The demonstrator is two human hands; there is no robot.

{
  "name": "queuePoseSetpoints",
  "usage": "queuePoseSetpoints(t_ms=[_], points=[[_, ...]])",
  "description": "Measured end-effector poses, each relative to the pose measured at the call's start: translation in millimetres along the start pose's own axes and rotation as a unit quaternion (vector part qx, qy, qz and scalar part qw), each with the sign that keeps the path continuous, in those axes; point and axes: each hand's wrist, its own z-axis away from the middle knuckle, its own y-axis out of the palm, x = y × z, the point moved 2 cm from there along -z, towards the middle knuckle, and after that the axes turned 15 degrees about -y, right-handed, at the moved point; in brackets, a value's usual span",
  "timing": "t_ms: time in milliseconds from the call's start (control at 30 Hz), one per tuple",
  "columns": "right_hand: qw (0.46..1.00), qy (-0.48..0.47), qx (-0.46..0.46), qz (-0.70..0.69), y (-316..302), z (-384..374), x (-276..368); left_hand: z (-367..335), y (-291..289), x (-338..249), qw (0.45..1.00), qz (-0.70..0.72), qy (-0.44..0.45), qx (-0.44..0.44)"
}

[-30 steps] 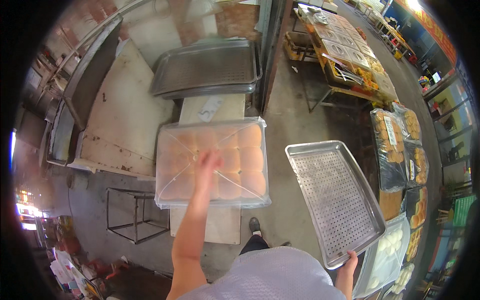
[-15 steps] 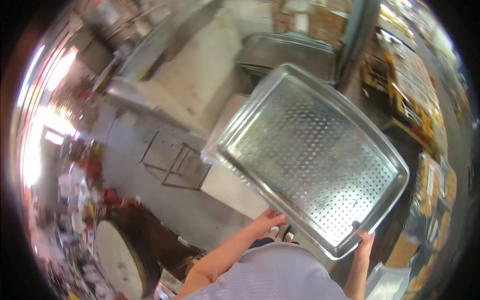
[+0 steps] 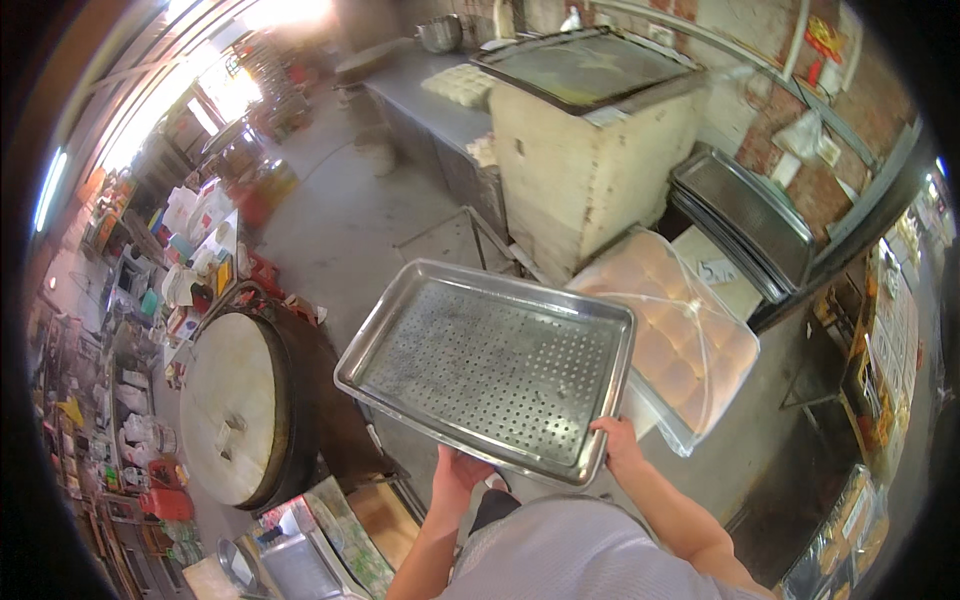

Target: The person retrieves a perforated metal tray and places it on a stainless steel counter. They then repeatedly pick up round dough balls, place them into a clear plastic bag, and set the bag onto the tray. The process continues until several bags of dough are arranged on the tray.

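The left hand (image 3: 458, 472) had been shifted from the bagged buns (image 3: 690, 345), now at right, to the perforated metal tray (image 3: 480, 365) in front, thus supported two-handed. Its near-right rim was clamped by the right hand (image 3: 622, 442); the left fingers' closure, hidden beneath, could not be told.

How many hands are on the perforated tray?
2: the left hand under the near edge of the perforated tray, partly hidden by it; the right hand gripping its right end.
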Motion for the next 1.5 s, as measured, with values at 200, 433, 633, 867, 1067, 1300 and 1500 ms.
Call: queuePoseSetpoints(t_ms=[200,433,633,867,1067,1300,1500], points=[[0.995,-0.077,-0.056,0.027,163,-97,-67,10,-139,-79,0.992,0.056,0.015,-0.115],[0.99,-0.074,-0.118,0.002,292,-251,-116,46,-269,-203,0.959,0.133,0.135,-0.21],[0.985,0.054,-0.158,0.045,293,-341,-195,9,-302,-280,0.951,0.132,0.12,-0.252],[0.962,0.061,-0.264,0.041,237,-369,-263,-84,-311,-386,0.966,0.073,0.037,-0.247],[0.807,0.048,-0.451,0.378,288,-384,-174,-123,-335,-472,0.951,0.084,0.025,-0.296],[0.713,-0.284,-0.232,0.597,479,-478,-80,-215,-387,-583,0.952,0.047,0.002,-0.303],[0.885,-0.267,-0.15,0.351,628,-564,-87,-323,-438,-726,0.959,0.002,-0.019,-0.284]])
